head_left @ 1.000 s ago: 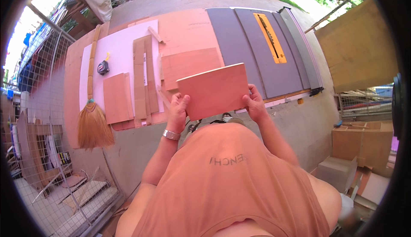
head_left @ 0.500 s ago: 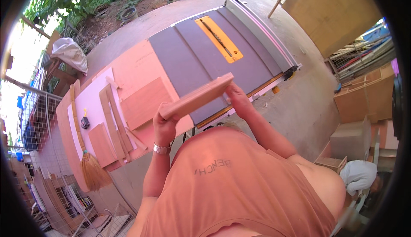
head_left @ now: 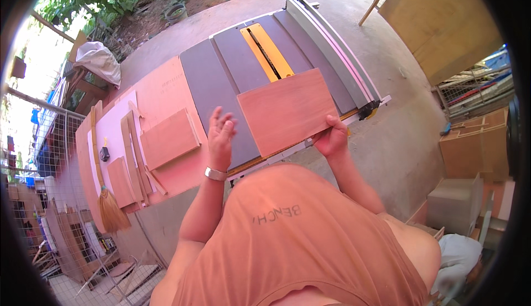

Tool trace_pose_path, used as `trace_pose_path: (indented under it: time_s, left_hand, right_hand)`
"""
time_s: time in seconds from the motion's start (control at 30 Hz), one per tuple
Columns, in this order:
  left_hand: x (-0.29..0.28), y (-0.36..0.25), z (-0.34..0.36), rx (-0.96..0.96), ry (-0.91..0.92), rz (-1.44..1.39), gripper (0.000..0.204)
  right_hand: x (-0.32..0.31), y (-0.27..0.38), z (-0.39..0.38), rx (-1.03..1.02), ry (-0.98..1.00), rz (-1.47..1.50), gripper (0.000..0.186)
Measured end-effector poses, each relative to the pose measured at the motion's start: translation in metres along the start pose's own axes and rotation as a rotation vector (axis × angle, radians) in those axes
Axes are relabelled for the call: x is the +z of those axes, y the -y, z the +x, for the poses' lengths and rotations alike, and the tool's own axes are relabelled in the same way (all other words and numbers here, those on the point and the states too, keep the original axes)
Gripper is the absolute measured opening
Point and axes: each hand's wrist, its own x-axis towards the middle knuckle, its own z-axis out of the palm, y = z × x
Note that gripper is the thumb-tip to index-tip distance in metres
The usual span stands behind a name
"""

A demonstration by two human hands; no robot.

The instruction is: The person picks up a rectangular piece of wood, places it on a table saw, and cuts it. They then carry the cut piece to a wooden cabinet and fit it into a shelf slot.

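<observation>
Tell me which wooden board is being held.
The reddish rectangular board in the right hand; the boards lying on the worktop farther left touch neither hand.

The board is faced in smooth, matt wood with a faint grain. The saw table is given a dull, dark, metallic-looking finish, interrupted by a smooth, plastic-looking yellow insert and edged by a grey metal-looking fence. Smooth, matt plywood is seen in the large sheet and the smaller panel. The broom is tipped with rough, straw-like fibres. Soft, matt cloth is shown by the shirt, shiny metal by the wristwatch. The floor is surfaced in matt concrete.
</observation>
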Motion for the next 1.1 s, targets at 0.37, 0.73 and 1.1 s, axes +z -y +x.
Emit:
trace_pose_path:
  time_s: [0.37,0.73,1.1]
  left_hand:
    - [0.048,-0.003,0.016,-0.243,0.212,-0.178,0.038]
    - [0.006,0.015,0.010,-0.073,-0.200,-0.191,0.026]
    - [-0.163,-0.037,-0.043,0.302,-0.936,0.226,0.029]
  right_hand:
    - [0.040,0.015,-0.004,-0.251,0.277,-0.299,0.078]
    - [0.032,0.009,0.034,0.214,0.166,-0.885,0.060]
    - [0.042,-0.147,0.097,0.487,0.109,-0.627,0.046]
